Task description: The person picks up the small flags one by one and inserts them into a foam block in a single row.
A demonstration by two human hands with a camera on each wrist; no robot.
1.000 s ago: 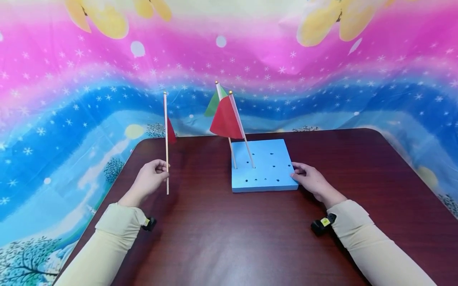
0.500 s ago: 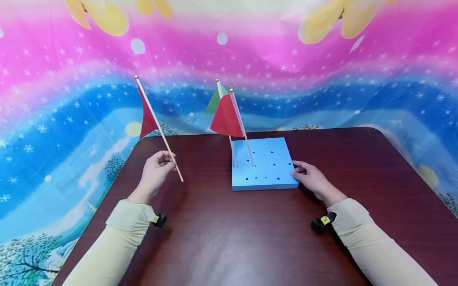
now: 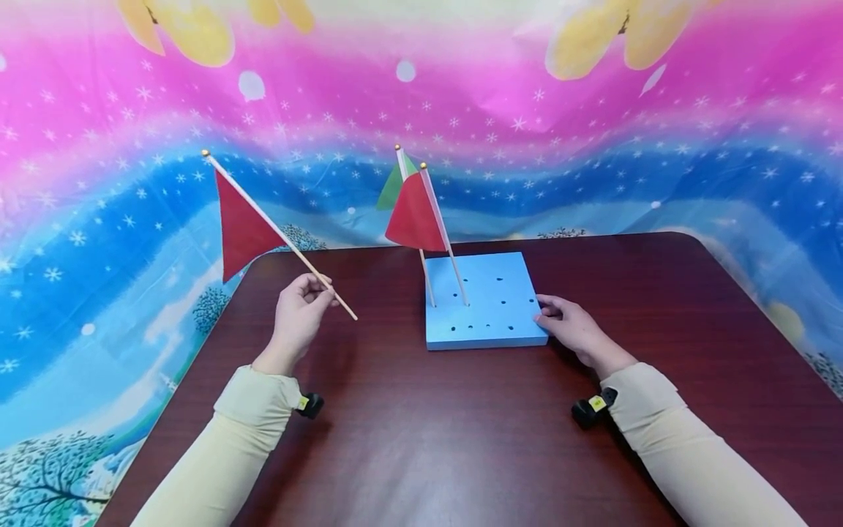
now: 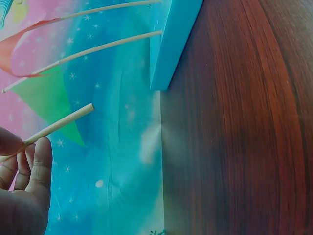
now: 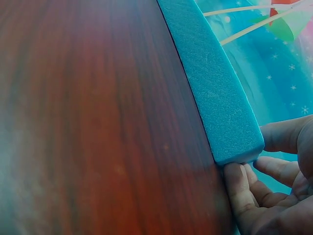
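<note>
In the head view my left hand pinches the lower part of a small flag's wooden stick. This red triangular flag leans to the left above the table, its gold-tipped end up and its bare lower end towards a light-blue block with holes. My right hand holds the block's right edge; in the right wrist view, fingers lie against its corner. Another red flag and a green flag, partly hidden behind it, stand tilted in holes at the block's left side.
The block rests on a dark reddish-brown wooden table. Behind the table hangs a colourful cloth backdrop. Several holes in the block's top hold no stick. A small black device is strapped to each wrist.
The left hand has moved right and slightly away, tilting its flag from nearly upright to a strong leftward lean, with the lower tip nearer the block. The right hand and block have stayed put.
</note>
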